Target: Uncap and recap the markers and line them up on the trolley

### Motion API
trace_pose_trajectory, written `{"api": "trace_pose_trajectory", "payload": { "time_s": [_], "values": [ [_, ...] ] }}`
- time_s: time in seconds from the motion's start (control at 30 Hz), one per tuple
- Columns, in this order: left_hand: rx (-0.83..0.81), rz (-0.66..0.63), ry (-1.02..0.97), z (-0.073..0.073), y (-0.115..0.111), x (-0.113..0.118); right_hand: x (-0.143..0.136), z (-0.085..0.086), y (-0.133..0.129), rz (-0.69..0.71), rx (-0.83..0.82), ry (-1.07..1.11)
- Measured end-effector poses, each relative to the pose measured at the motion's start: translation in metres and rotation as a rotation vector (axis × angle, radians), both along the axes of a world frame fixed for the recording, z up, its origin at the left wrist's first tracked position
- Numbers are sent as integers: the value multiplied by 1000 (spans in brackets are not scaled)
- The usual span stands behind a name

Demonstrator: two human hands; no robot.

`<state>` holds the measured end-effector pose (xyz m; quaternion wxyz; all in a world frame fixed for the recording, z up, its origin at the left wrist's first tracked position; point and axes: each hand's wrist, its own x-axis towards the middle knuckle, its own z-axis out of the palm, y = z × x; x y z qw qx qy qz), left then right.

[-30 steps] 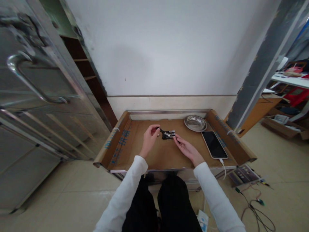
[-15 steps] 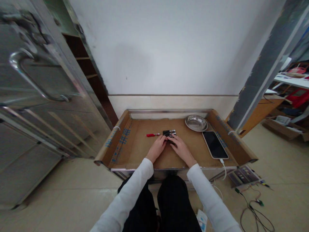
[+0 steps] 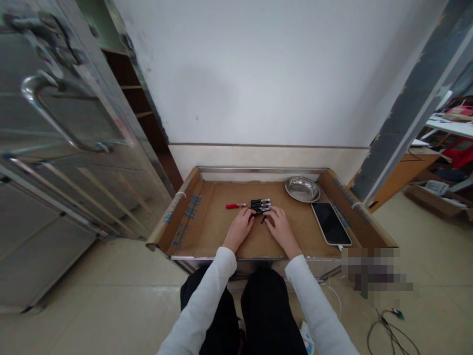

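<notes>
Several black markers [image 3: 260,201] lie side by side on the brown cardboard lining [image 3: 210,231]. A red marker [image 3: 235,205] lies to their left, pointing sideways. My left hand [image 3: 239,229] is closed with its fingertips on a black marker at the near side of the group; the fingers partly hide it. My right hand [image 3: 281,230] is just to the right, thumb and forefinger bent toward each other. At their tips is a small dark slanted piece [image 3: 262,220], too small to name.
A round metal dish [image 3: 302,189] stands at the back right of the cardboard-lined table. In front of it lies a phone [image 3: 331,223] with a white cable. Raised cardboard sides [image 3: 177,207] border the surface. A metal door [image 3: 74,162] is at left, cables [image 3: 391,330] on the floor at right.
My hands have drawn apart a little, the right one shifting to the right. The small dark piece now shows between them. The view has shifted slightly.
</notes>
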<state>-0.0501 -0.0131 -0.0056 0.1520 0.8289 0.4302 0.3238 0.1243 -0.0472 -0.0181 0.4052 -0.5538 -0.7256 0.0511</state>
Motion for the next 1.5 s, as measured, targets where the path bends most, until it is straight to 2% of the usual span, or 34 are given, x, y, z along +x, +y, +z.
{"api": "trace_pose_trajectory", "payload": {
  "time_s": [0.27,0.53,0.83,0.97,1.27,1.5],
  "values": [
    [11,5,14,-2,4,0,1,1,-3,1,-2,-60],
    [64,40,-184,-7,7,-4,-2,8,-7,-64,37,-100],
    [-35,-129,-140,-2,0,-5,1,13,-12,-154,64,-59],
    [-64,-151,-134,-2,-1,-5,1,12,-11,-151,33,-39],
    [-22,-18,-75,0,-2,-3,0,9,-7,-41,0,-79],
    [41,52,-71,-3,1,-4,-1,5,-5,-52,-39,-135]
  ]
}}
